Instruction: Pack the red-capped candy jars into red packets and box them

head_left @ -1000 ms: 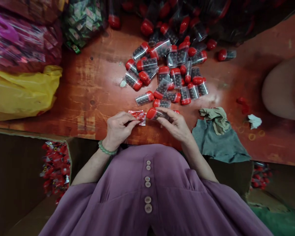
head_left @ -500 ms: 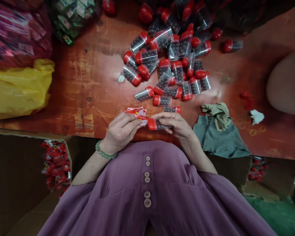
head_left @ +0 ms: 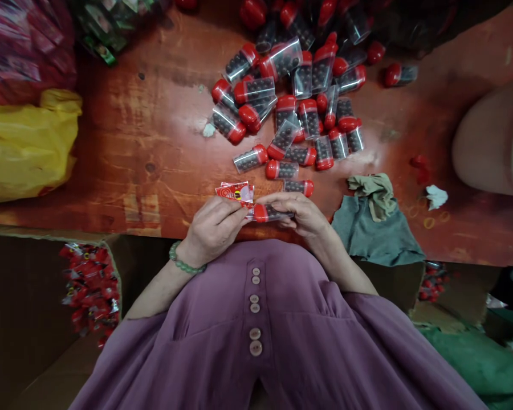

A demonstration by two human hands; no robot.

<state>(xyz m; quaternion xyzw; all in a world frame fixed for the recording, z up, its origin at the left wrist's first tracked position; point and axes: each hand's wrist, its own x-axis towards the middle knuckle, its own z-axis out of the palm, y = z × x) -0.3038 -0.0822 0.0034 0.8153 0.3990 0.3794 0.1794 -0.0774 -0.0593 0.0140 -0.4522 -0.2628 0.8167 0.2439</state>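
In my right hand (head_left: 306, 214) is a small clear bottle with a red cap (head_left: 261, 213), filled with dark beads. It lies almost level, cap toward the left, with my thumb and fingers around its clear body. My left hand (head_left: 214, 226), wearing a green bead bracelet (head_left: 183, 261), is closed in a pinch right beside the cap. Red printed cards (head_left: 235, 192) show just beyond its fingertips, and a card edge appears between them, though the fingers cover most of it. Another bead-filled bottle (head_left: 298, 187) rests on the table just past my right hand.
Many similar red-capped bottles (head_left: 310, 117) are heaped across the red-brown table (head_left: 154, 125). Bags, including a yellow one (head_left: 25, 148), stand at left. Grey cloth (head_left: 371, 233) and a white bucket (head_left: 487, 136) are at right. Below the edge, a cardboard box holds red packets (head_left: 92, 290).
The bottle in my right hand has shifted slightly left, closer to my left fingertips. More of the printed card face now shows above my left hand. The whole view has moved a little.
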